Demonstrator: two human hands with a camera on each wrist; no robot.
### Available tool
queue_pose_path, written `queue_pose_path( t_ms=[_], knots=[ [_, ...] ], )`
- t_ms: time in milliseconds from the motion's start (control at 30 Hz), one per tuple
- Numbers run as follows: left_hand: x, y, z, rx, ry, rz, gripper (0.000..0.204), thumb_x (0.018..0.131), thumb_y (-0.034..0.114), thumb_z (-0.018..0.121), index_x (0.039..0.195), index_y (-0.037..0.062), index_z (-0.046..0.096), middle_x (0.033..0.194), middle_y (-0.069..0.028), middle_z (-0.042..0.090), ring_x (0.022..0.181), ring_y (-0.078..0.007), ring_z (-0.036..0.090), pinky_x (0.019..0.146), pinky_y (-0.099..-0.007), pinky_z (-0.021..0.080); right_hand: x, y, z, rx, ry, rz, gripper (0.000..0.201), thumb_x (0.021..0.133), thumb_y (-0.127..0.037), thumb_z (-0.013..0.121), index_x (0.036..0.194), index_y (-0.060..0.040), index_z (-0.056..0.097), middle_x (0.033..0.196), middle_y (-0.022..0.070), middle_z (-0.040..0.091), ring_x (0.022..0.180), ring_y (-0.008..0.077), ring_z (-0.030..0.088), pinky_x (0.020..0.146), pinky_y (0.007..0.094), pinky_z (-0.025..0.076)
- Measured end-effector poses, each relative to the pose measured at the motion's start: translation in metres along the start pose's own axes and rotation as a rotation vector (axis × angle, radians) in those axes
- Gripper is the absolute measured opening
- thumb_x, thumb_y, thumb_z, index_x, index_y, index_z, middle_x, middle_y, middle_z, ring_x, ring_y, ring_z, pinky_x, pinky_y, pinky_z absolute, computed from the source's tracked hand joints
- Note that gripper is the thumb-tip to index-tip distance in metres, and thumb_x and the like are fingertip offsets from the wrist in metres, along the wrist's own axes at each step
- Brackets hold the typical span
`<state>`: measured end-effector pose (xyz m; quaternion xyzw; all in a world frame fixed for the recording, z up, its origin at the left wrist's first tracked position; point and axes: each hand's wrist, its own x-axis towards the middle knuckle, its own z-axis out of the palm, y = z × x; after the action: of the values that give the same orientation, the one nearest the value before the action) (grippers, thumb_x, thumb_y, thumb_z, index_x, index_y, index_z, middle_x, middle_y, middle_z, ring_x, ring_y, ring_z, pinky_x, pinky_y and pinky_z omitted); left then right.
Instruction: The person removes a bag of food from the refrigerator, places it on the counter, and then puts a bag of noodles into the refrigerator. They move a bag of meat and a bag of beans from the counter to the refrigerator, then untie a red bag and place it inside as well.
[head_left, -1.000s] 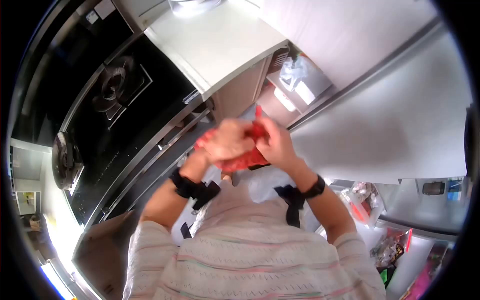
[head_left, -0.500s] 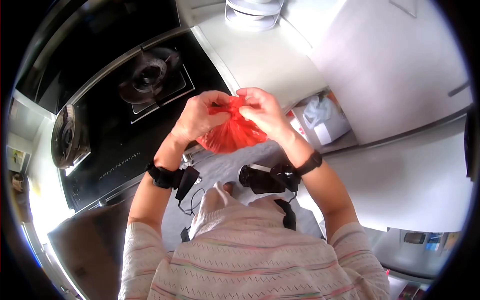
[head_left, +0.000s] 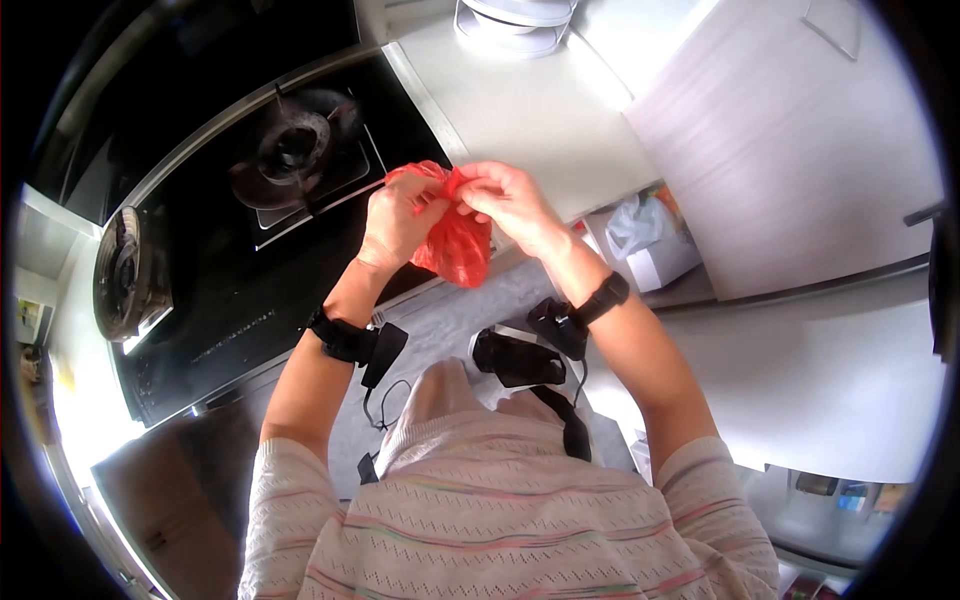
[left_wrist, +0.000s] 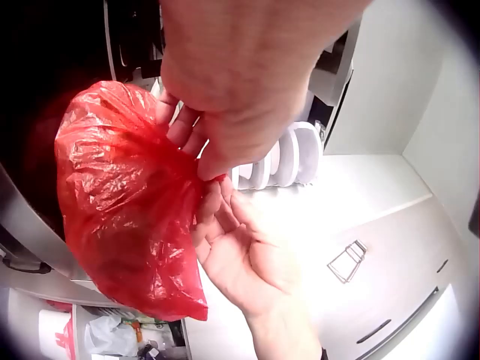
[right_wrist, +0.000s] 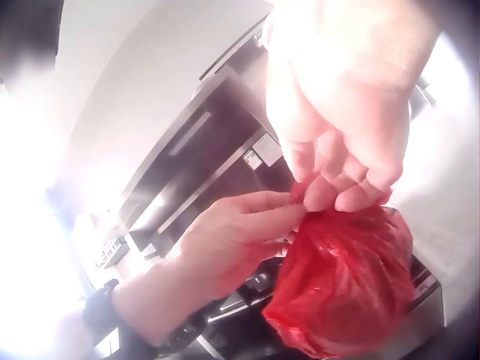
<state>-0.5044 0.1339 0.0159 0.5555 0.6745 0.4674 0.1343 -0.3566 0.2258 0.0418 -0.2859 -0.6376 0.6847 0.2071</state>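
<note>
A red plastic bag (head_left: 458,240) hangs in the air above the edge of the black gas hob (head_left: 240,230). My left hand (head_left: 400,215) pinches the bag's top from the left. My right hand (head_left: 500,200) pinches the same gathered top from the right, so the fingers of both meet there. In the left wrist view the red bag (left_wrist: 127,202) bulges below my left hand (left_wrist: 225,112), with the right hand (left_wrist: 240,255) behind it. The right wrist view shows my right hand (right_wrist: 337,180) gripping the bag (right_wrist: 341,285) at its neck and my left hand (right_wrist: 240,232) touching it.
Two burners (head_left: 290,145) sit on the hob. A white counter (head_left: 540,110) runs to the right, with a dish rack (head_left: 515,20) at the back. A white cabinet front (head_left: 790,150) stands at right, and a bin with a plastic liner (head_left: 645,235) lies below.
Both hands have risen with the red bag and shifted left over the hob edge. The bag now hangs narrower from its gathered top.
</note>
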Motion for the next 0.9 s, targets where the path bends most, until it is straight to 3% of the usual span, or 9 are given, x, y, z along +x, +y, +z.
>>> queue_pose_path(
  t_ms=[67, 167, 300, 500, 567, 667, 733, 833, 900],
  knots=[
    [0.006, -0.004, -0.003, -0.063, -0.050, -0.095, 0.017, 0.072, 0.005, 0.065, 0.088, 0.0004, 0.062, 0.084, -0.0080, 0.064, 0.075, -0.0160, 0.061, 0.070, -0.0259, 0.049, 0.002, 0.004, -0.003, -0.065, -0.017, -0.099, 0.030, 0.082, -0.007, 0.059, 0.110, 0.0010, 0.053, 0.088, 0.0059, 0.061, 0.078, 0.0122, 0.057, 0.070, 0.0247, 0.047],
    [0.017, -0.012, -0.011, -1.002, -0.229, -0.421, 0.014, 0.076, 0.001, 0.058, 0.088, -0.0040, 0.062, 0.091, -0.0089, 0.063, 0.080, -0.0163, 0.060, 0.077, -0.0265, 0.047, 0.002, 0.005, -0.006, -0.447, 0.074, -0.228, 0.031, 0.077, -0.010, 0.063, 0.106, -0.0030, 0.054, 0.092, 0.0087, 0.062, 0.077, 0.0164, 0.060, 0.070, 0.0281, 0.048],
    [0.021, -0.002, -0.022, -1.211, -0.340, -0.541, 0.020, 0.077, 0.002, 0.056, 0.095, -0.0051, 0.060, 0.091, -0.0108, 0.063, 0.081, -0.0182, 0.060, 0.080, -0.0287, 0.046, 0.003, 0.000, 0.003, -0.656, 0.172, -0.382, 0.028, 0.073, -0.014, 0.067, 0.099, -0.0075, 0.058, 0.089, 0.0092, 0.061, 0.078, 0.0228, 0.060, 0.071, 0.0327, 0.048],
    [0.022, -0.009, -0.020, -1.147, -0.394, -0.473, 0.016, 0.078, 0.004, 0.058, 0.092, -0.0023, 0.060, 0.089, -0.0076, 0.063, 0.080, -0.0152, 0.059, 0.079, -0.0275, 0.046, 0.012, 0.002, -0.007, -0.962, 0.236, -0.537, 0.019, 0.071, -0.018, 0.068, 0.088, -0.0110, 0.062, 0.087, 0.0074, 0.060, 0.084, 0.0258, 0.056, 0.070, 0.0369, 0.046],
    [0.022, -0.011, -0.019, -1.065, -0.383, -0.444, 0.015, 0.078, 0.004, 0.059, 0.092, -0.0018, 0.060, 0.088, -0.0065, 0.063, 0.079, -0.0138, 0.059, 0.078, -0.0268, 0.046, 0.011, -0.001, -0.006, -1.057, 0.325, -0.713, 0.014, 0.071, -0.016, 0.067, 0.083, -0.0118, 0.062, 0.089, 0.0060, 0.059, 0.084, 0.0263, 0.056, 0.068, 0.0368, 0.046],
    [0.017, -0.006, -0.015, -1.032, -0.335, -0.402, 0.012, 0.079, 0.005, 0.060, 0.090, -0.0004, 0.061, 0.085, -0.0040, 0.062, 0.077, -0.0110, 0.058, 0.075, -0.0242, 0.045, 0.007, -0.012, -0.005, -1.126, 0.490, -0.737, 0.012, 0.071, -0.015, 0.067, 0.081, -0.0113, 0.060, 0.092, 0.0054, 0.057, 0.084, 0.0274, 0.055, 0.067, 0.0368, 0.045],
    [0.013, -0.004, -0.006, -0.974, -0.158, -0.377, 0.010, 0.080, 0.006, 0.061, 0.088, 0.0011, 0.062, 0.083, -0.0025, 0.063, 0.074, -0.0093, 0.057, 0.072, -0.0222, 0.044, 0.000, -0.027, -0.001, -1.070, 0.504, -0.711, 0.012, 0.071, -0.014, 0.066, 0.081, -0.0111, 0.060, 0.089, 0.0064, 0.058, 0.083, 0.0276, 0.056, 0.067, 0.0369, 0.045],
    [0.011, -0.001, 0.003, -0.918, -0.088, -0.361, 0.010, 0.080, 0.007, 0.062, 0.089, 0.0017, 0.064, 0.082, -0.0017, 0.063, 0.073, -0.0084, 0.056, 0.071, -0.0214, 0.044, -0.004, -0.015, 0.014, -0.861, 0.356, -0.515, 0.015, 0.072, -0.015, 0.066, 0.083, -0.0101, 0.059, 0.077, 0.0111, 0.058, 0.072, 0.0296, 0.058, 0.062, 0.0391, 0.046],
    [0.013, -0.003, 0.006, -0.840, -0.105, -0.370, 0.015, 0.079, 0.006, 0.061, 0.093, -0.0002, 0.064, 0.084, -0.0027, 0.063, 0.074, -0.0085, 0.056, 0.073, -0.0221, 0.044, 0.002, -0.004, 0.015, -0.981, 0.346, -0.477, 0.016, 0.072, -0.016, 0.067, 0.084, -0.0093, 0.058, 0.078, 0.0112, 0.060, 0.070, 0.0302, 0.059, 0.061, 0.0398, 0.047]
  ],
)
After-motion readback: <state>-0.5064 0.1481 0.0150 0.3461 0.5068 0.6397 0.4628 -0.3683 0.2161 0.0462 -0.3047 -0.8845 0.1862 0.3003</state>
